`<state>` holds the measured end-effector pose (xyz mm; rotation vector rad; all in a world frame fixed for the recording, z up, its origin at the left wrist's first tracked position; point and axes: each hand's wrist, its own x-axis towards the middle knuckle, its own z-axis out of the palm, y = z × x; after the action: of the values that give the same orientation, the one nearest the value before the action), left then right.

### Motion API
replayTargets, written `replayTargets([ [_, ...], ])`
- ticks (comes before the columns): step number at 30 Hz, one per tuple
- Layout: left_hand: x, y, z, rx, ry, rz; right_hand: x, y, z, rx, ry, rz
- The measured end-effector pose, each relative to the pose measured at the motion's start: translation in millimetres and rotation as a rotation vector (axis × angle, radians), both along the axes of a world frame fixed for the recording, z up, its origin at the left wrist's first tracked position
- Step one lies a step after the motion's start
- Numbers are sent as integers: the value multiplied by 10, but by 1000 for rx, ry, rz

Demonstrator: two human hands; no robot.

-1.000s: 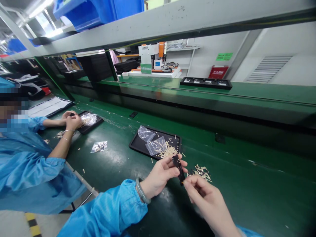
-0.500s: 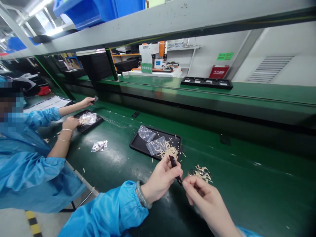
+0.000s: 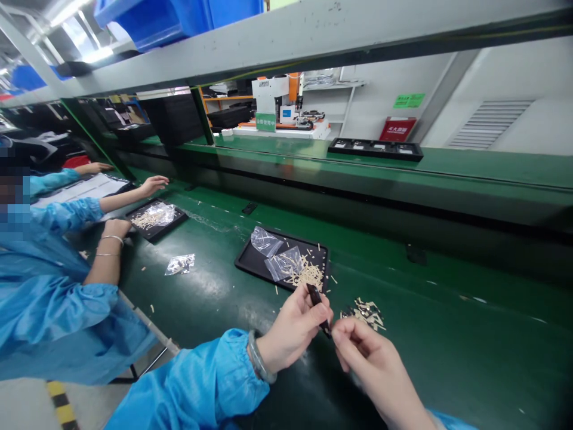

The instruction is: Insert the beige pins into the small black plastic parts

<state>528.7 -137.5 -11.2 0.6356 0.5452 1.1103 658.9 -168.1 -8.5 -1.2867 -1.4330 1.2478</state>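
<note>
My left hand [image 3: 298, 325] is closed around a small, flat black part [image 3: 319, 310], held tilted above the green work surface. At the lower end of that part, the thumb and forefinger of my right hand [image 3: 373, 361] are pinched together. Whatever lies between those fingertips is too small to make out. Just beyond my left hand is a black tray [image 3: 250, 261] with two clear plastic bags [image 3: 285, 264] and a heap of thin cream-coloured strips [image 3: 310, 275]. A loose pile of cream and dark strips [image 3: 364, 313] lies beyond my right hand.
To the left, a co-worker in a blue smock [image 3: 49, 310] has another black tray [image 3: 154, 230] of strips. A small bag [image 3: 180, 264] lies between us. Black pieces [image 3: 416, 254] lie along the far strip. A grey shelf beam [image 3: 286, 45] crosses overhead.
My hands have barely moved. Black pieces on the far strip have shifted slightly right. The co-worker's far hand no longer holds a dark piece, and their near hand has drawn back from the tray.
</note>
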Motion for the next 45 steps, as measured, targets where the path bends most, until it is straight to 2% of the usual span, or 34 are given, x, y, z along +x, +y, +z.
replayTargets([
  [9,8,1,-11,16,-6,0,13,5,-14,41,-43,5],
  [15,-3,-10,30,64,113,103,37,-12,56,135,-158,-19],
  [23,-32,-71,-11,232,295,213,74,-21,51,274,-274,-34],
  [27,-38,-119,13,255,367,250,107,-49,46,444,-332,-21],
  [30,-35,-142,31,256,396,276,108,-79,25,638,-424,-26],
  [34,-21,-141,43,221,377,330,34,-127,-3,1004,-745,-16],
  [37,-7,-112,43,169,342,335,-4,-166,26,1134,-929,-10],
  [40,-4,-74,57,59,246,278,60,-160,92,1098,-806,70],
  [43,-9,-46,86,-63,130,192,191,-78,125,949,-622,27],
  [45,-9,-35,95,-117,87,132,256,-4,112,874,-599,11],
])
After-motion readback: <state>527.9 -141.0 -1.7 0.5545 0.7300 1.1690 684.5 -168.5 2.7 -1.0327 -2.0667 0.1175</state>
